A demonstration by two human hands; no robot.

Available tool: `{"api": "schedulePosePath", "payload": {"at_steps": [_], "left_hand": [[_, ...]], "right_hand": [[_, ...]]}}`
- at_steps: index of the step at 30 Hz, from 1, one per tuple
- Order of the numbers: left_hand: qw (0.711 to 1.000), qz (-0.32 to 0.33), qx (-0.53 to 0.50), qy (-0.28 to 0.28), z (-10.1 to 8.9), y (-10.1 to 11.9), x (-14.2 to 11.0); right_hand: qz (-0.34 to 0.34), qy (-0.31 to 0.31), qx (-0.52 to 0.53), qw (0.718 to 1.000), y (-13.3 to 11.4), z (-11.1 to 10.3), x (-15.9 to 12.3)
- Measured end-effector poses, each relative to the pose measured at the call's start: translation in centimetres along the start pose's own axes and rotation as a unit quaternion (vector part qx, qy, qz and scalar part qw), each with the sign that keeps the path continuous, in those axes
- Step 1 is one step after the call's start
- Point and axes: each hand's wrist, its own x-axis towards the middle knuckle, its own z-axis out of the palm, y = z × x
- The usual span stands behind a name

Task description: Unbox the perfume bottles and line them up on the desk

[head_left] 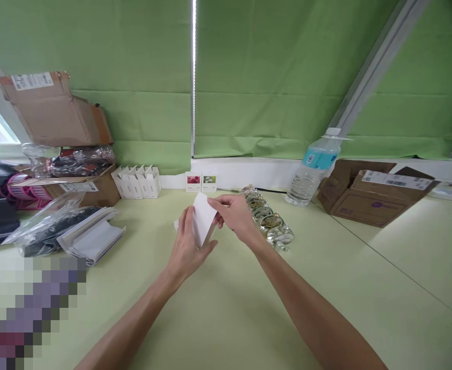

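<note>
A small white cardboard box [203, 222] is held up between my two hands over the middle of the table. My left hand [187, 245] wraps its fingers along the box's left side, with the thumb by its lower edge. Up at the box's top right corner, my right hand [232, 215] pinches the edge between thumb and fingers. What lies inside the box is hidden. Just behind my right hand, a row of shiny items in clear plastic bags [269, 218] lies on the table; I cannot make out their exact kind.
Several similar white boxes [138, 182] stand upright at the back left, near two picture cards [201, 181]. Cardboard cartons [62, 118] and plastic-wrapped goods [56, 228] crowd the left. A water bottle [311, 168] and an opened carton [372, 198] stand at the back right.
</note>
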Motion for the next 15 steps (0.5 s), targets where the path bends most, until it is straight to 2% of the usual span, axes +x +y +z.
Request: {"api": "schedulePosePath", "payload": {"at_steps": [4,7,9,11,13,15], "left_hand": [[0.999,-0.015,-0.042,0.012,-0.4,-0.2,0.3],[0.994,-0.011,-0.103,0.024,-0.7,-0.5,0.8],[0.985,-0.036,-0.167,0.033,-0.9,-0.9,1.2],[0.966,-0.091,-0.234,0.058,-1.1,-1.4,1.7],[0.942,-0.143,-0.286,0.104,-1.4,-2.0,2.2],[0.922,-0.164,-0.315,0.151,-1.9,-2.7,2.6]], "right_hand": [[0.017,0.031,0.038,0.999,0.9,-0.6,0.9],[0.034,0.028,0.062,0.997,1.3,-1.3,1.4],[0.039,0.007,0.071,0.997,1.5,-1.6,1.5],[0.045,-0.027,0.048,0.997,1.7,-1.8,1.5],[0.048,-0.067,-0.010,0.997,2.1,-1.9,1.5],[0.038,-0.105,-0.075,0.991,2.8,-1.8,1.5]]}}
